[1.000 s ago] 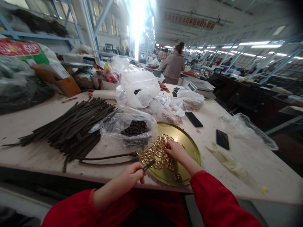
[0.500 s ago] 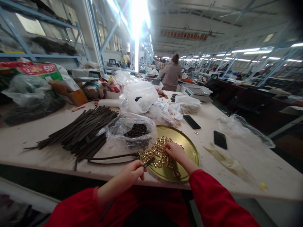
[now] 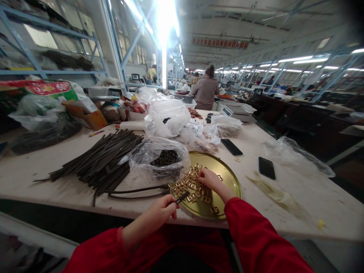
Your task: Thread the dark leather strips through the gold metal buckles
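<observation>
Gold-coloured buckles lie heaped, mostly loose, on the left part of a round brass-toned tray, with at least 2 more apart from the heap. The left hand pinches a short dark strip between thumb and fingers, its free end pointing over the tray's near rim; no buckle shows on that end, so this piece looks unfinished. The right hand dips its fingertips among the buckles, but I cannot tell whether they close on 1. Left of the tray, 2 long dark strands reach its rim; whether their ends carry metal is too small to tell. Beyond them, many dark strips lie loose in a pile beside a clear bag of small black pieces. Judging by these supplies, much remains, and I see no certain finished piece.
</observation>
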A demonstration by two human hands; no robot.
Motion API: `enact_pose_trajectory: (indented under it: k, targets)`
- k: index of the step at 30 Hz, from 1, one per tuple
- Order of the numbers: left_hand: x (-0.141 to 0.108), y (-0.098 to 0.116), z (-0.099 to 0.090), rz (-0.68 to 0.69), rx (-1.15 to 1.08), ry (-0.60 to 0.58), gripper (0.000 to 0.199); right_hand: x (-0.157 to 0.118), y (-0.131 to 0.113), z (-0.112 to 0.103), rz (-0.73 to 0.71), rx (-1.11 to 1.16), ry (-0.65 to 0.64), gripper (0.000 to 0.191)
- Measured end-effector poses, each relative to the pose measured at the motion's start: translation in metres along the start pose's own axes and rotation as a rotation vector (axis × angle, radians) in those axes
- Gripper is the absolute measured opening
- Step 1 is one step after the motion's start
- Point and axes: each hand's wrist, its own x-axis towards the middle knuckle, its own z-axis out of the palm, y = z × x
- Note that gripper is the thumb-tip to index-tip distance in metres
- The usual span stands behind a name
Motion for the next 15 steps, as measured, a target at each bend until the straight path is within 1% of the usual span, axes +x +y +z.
enact_pose_trajectory:
  k: [2,5,8,11,15]
  targets:
    - [0.001,0.0,-0.001,0.018,0.004,0.017,0.014,-0.004,-0.001,-0.001,-0.019,0.047,0.04,0.003]
    - [0.005,0.002,-0.005,0.059,0.049,0.048,0.015,-0.012,-0.005,-0.002,-0.04,0.132,0.093,0.007]
    - [0.012,0.007,-0.009,0.096,0.095,0.078,0.016,-0.022,-0.014,-0.003,-0.055,0.243,0.12,0.011]
    - [0.027,0.012,-0.01,0.143,0.098,0.108,0.017,-0.029,-0.028,-0.003,-0.073,0.382,0.113,0.011]
    - [0.054,0.016,-0.005,0.194,0.088,0.156,0.027,-0.035,-0.048,-0.001,-0.075,0.589,0.077,0.013]
